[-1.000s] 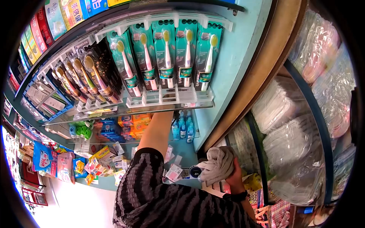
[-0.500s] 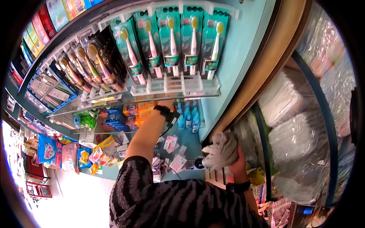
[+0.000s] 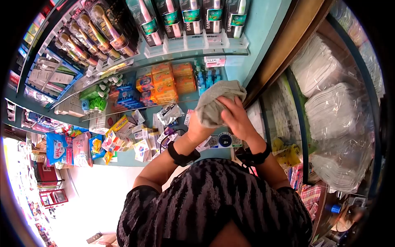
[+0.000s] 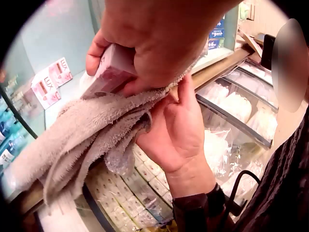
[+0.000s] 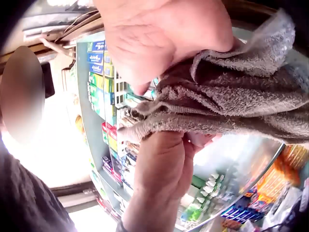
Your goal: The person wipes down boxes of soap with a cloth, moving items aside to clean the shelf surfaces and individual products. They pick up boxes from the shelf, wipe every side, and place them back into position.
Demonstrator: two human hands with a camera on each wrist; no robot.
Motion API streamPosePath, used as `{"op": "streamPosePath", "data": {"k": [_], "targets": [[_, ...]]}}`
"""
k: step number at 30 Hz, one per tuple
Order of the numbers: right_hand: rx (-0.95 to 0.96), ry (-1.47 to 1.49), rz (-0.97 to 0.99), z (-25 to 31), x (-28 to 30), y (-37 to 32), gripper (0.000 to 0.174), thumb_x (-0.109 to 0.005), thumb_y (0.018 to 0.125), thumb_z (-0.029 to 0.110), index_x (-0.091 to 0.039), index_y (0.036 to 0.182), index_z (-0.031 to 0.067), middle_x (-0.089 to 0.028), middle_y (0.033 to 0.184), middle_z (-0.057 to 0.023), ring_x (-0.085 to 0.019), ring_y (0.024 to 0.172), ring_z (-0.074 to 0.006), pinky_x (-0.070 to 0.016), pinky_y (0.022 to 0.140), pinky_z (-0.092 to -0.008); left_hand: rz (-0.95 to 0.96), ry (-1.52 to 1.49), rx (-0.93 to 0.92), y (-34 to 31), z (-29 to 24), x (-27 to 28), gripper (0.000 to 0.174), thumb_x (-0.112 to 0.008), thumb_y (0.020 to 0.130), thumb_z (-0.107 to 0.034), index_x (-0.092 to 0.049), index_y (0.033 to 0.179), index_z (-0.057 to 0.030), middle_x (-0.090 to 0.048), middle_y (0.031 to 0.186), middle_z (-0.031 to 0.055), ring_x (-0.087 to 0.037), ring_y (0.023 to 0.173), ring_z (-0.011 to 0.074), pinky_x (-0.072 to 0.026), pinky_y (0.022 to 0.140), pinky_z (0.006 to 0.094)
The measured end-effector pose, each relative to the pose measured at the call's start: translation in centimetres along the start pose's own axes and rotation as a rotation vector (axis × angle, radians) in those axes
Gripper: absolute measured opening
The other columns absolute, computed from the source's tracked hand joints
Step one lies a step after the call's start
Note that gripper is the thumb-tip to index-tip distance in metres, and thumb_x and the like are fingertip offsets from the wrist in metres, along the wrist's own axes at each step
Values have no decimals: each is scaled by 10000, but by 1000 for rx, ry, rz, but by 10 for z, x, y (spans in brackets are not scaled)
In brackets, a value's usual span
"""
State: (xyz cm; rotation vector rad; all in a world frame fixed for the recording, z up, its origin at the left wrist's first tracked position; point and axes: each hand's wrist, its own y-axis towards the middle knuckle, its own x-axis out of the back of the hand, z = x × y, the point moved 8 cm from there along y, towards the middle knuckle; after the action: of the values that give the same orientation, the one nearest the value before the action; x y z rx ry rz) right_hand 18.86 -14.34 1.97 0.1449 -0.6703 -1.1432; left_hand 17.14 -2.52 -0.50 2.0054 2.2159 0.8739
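My left hand (image 3: pixel 200 127) pinches a small pink-and-white box (image 4: pixel 114 70), plainest in the left wrist view. A grey terry cloth (image 3: pixel 214 108) lies against the box and hides it in the head view. Over the cloth's right side, my right hand (image 3: pixel 238 119) holds it with fingers spread along the fabric. Seen from the left wrist, the palm of that right hand (image 4: pixel 176 128) faces the camera, and folds of cloth hang down to the left. In the right wrist view, my left hand (image 5: pixel 166 150) is partly covered by the cloth.
Behind my hands, a glass shelf bears orange packs (image 3: pixel 164 84), blue bottles (image 3: pixel 210 78) and a LUX box (image 3: pixel 215 61). Packaged toothbrushes (image 3: pixel 193 20) stand above. Loose small boxes (image 3: pixel 142 148) lie on the counter to the left; plastic-wrapped white stacks (image 3: pixel 333 111) fill the right side.
My left hand has come back out of the shelf toward me, now holding the small box. My right hand has brought the cloth up and left to meet it. The head view has tilted down.
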Motion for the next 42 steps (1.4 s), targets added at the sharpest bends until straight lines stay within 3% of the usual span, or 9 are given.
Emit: {"op": "streamPosePath", "data": {"k": [3, 7, 10, 11, 17, 23, 29, 32, 42], "targets": [[-4, 19, -79, -8, -6, 10, 238, -517, 886, 145, -540, 1101, 44, -496, 1016, -164, -475, 986, -356, -383, 864, -367, 43, 334, -217, -8, -11, 2, 428, -671, 641, -58, -550, 1050, -17, -605, 855, 165, -596, 754, 344, -491, 668, 369], [5, 46, -260, -32, 3, 15, 202, -491, 889, 101, -544, 1066, 20, -592, 943, -135, -572, 869, -301, -441, 763, -301, -29, 226, -46, -12, -33, 21, 446, -676, 652, -64, -546, 1077, -26, -606, 875, 165, -608, 784, 330, -478, 654, 365], [-353, 551, -232, -71, -7, 4, 214, -472, 897, 97, -554, 1075, 13, -620, 995, -93, -598, 893, -212, -455, 755, -278, -35, 208, -118, -19, -41, 28, 472, -676, 656, -66, -539, 1106, -24, -610, 910, 169, -603, 785, 333, -481, 663, 363], [-410, 663, -132, -72, -12, -2, 250, -477, 911, 140, -543, 1116, 15, -601, 1053, -54, -576, 951, -154, -466, 798, -282, -14, 186, -61, -21, -39, 30, 464, -695, 701, -28, -550, 1142, -46, -625, 907, 126, -617, 718, 174, -485, 615, 272], [-617, 1420, -35, -80, -45, -26, 373, -490, 920, 244, -447, 1235, 48, -533, 1170, -79, -553, 1015, -180, -474, 863, -355, 36, -173, 110, -31, -29, 29, 411, -652, 803, -37, -491, 1181, -42, -578, 943, 28, -539, 751, 83, -465, 652, 229], [-629, 1178, -238, -78, -39, -32, 341, -477, 926, 224, -446, 1216, 47, -530, 1144, -82, -552, 1005, -182, -473, 854, -352, 138, -423, 293, -25, -20, 25, 352, -620, 839, -77, -454, 1144, -14, -551, 953, 25, -508, 850, 70, -434, 738, 221], [-165, 602, -143, -38, -9, -12, 299, -486, 919, 175, -478, 1186, 40, -553, 1075, -72, -561, 968, -155, -486, 797, -327, 320, -525, 375, -19, -24, 28, 416, -646, 819, -72, -457, 1183, -8, -572, 985, 40, -554, 914, 116, -479, 772, 259], [-572, 1067, -311, -59, -18, -17, 298, -487, 919, 193, -498, 1175, 40, -561, 1071, -78, -567, 965, -165, -480, 793, -311, 265, -518, 398, -19, -26, 29, 453, -668, 796, -76, -469, 1193, 10, -573, 1042, 71, -537, 963, 129, -456, 820, 277], [-466, 1467, -308, -69, -21, -12, 425, -379, 949, 369, -446, 1250, 77, -515, 1220, -87, -500, 1115, -228, -404, 956, -381, 44, -606, 331, -22, -39, 46, 423, -657, 812, -67, -484, 1190, 10, -571, 1084, 79, -539, 991, 140, -443, 855, 276]]}}
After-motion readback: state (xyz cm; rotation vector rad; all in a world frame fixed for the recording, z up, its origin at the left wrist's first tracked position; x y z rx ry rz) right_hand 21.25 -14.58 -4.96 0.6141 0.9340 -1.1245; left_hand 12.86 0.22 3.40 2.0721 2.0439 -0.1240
